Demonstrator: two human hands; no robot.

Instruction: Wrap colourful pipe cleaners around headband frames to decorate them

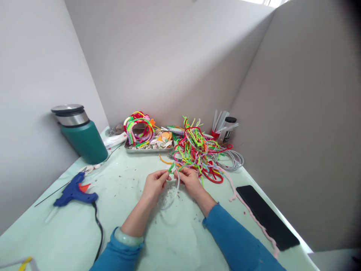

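Note:
My left hand (154, 184) and my right hand (189, 180) meet over the middle of the pale green table (70, 233). Together they pinch a green pipe cleaner (170, 168) wound onto the top of a clear plastic headband (174, 192), which curves down between the two hands. Just beyond my fingers lies a tangled pile of coloured pipe cleaners (199, 152). Both sleeves are blue, and a pale bangle sits on my left wrist.
A blue glue gun (73, 192) with a black cord lies left. A green flask (81, 135) stands far left. A metal tray (149, 145) holds wrapped headbands and small pieces. A black phone (266, 216) and a pink pipe cleaner (254, 218) lie right; grey partitions enclose the table.

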